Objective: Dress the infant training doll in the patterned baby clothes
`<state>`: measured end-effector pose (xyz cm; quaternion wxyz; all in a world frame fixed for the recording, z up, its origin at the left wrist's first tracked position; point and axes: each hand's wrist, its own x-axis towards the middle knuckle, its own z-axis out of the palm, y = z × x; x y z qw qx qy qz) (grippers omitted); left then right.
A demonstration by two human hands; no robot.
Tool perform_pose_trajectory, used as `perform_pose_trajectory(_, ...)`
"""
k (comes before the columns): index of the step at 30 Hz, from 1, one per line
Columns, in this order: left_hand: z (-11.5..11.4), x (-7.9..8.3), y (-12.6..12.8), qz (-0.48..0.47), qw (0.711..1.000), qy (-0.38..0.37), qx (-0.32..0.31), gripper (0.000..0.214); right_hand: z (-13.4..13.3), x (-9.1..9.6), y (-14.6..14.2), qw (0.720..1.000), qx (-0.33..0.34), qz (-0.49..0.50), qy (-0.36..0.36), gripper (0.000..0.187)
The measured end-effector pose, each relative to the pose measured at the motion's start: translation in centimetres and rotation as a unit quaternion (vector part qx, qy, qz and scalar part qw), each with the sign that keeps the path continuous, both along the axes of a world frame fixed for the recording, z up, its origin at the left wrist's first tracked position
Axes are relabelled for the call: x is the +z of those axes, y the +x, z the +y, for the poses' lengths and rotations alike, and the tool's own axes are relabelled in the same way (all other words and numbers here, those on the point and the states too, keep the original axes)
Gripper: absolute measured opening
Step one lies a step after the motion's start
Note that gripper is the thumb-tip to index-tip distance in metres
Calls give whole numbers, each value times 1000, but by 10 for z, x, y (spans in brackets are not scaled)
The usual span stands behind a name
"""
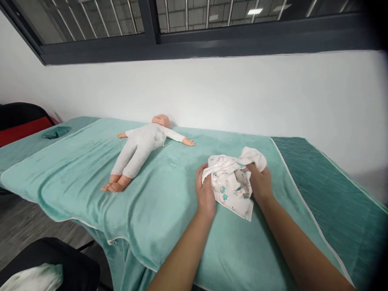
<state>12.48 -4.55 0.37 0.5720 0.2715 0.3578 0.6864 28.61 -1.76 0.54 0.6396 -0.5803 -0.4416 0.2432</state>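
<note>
Our forearms reach over a green blanket. Our left hand grips one side of a bunched, printed cloth; our right hand holds the other, its fingertips hidden in folds. We have the cloth right of the doll, which lies face up near the wall.

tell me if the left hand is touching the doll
Apart: the head view shows a stretch of green blanket between the left hand, which holds the patterned cloth, and the doll.
</note>
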Motion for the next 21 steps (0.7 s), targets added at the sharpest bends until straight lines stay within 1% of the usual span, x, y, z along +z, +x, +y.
perform_pose_trajectory(1,0,0,0,7,1000,3,-3,33,3,-4,6,999,-31,28,-4,33)
perform_pose_trajectory(2,-1,-1,0,11,1000,7,-6,31,4,-6,12,998,-55,35,-3,35)
perform_pose_trajectory(3,-1,-1,1,11,1000,8,-8,27,4,-7,16,997,-74,20,4,37)
perform_pose_trajectory(5,0,-1,2,-8,1000,-2,-6,21,-2,-7,19,990,-116,-67,37,43)
perform_pose_trajectory(7,2,0,3,-37,999,-14,-1,20,-15,-3,14,964,-159,-190,99,55)
perform_pose_trajectory(8,2,1,3,-50,999,-15,-1,20,-23,0,9,946,-163,-247,131,61)
perform_pose_trajectory(9,3,2,3,-62,998,-12,-6,21,-32,1,3,932,-142,-294,158,65)
perform_pose_trajectory(10,3,3,2,-72,997,-7,-15,22,-41,2,-4,922,-96,-332,174,67)
perform_pose_trajectory(11,3,4,2,-81,996,-4,-29,23,-49,3,-11,914,-27,-364,177,66)
perform_pose_trajectory(13,3,5,1,-98,993,-7,-68,27,-62,0,-20,895,106,-403,156,67)
perform_pose_trajectory(14,3,5,0,-107,990,-15,-93,28,-67,-1,-23,893,143,-403,141,68)
perform_pose_trajectory(15,2,4,-1,-113,986,-24,-117,28,-70,-3,-24,900,155,-386,130,67)
perform_pose_trajectory(16,2,3,-1,-116,983,-33,-139,27,-72,-5,-24,915,150,-354,125,65)
perform_pose_trajectory(18,1,3,-2,-118,976,-46,-177,24,-75,-6,-21,951,125,-257,122,54)
perform_pose_trajectory(19,1,3,-2,-120,973,-50,-193,23,-76,-6,-20,964,113,-209,117,48)
perform_pose_trajectory(21,2,4,-4,-134,967,-57,-211,24,-78,-3,-17,981,92,-139,96,45)
